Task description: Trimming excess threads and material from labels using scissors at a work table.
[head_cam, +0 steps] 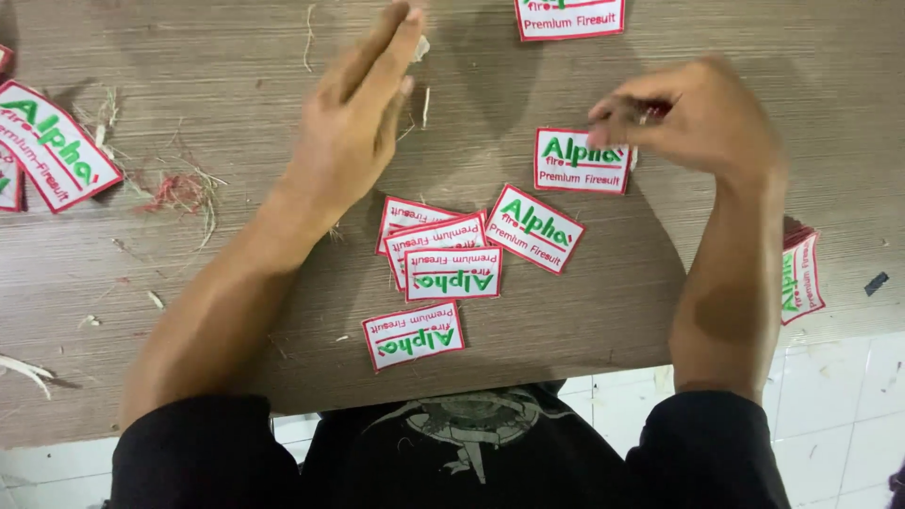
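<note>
Several rectangular cloth patches, white with a red border and green lettering, lie on a wooden table [189, 57]. My left hand [363, 113] is stretched flat over the table with straight fingers and holds nothing; a small white scrap [421, 45] lies at its fingertips. My right hand [693, 118] is curled, with its fingers pinched on a small dark-red object [650, 111] I cannot make out. That hand hovers at the upper right corner of one patch [577, 162]. Below the hands lie an angled patch [534, 229], a small overlapping pile of patches [438, 250] and a single patch [413, 335].
More patches lie at the left edge [47, 141], the top edge [569, 17] and the right edge [801, 275]. Loose threads and trimmings [179, 193] litter the left part of the table. The near table edge runs above a white tiled floor [848, 415].
</note>
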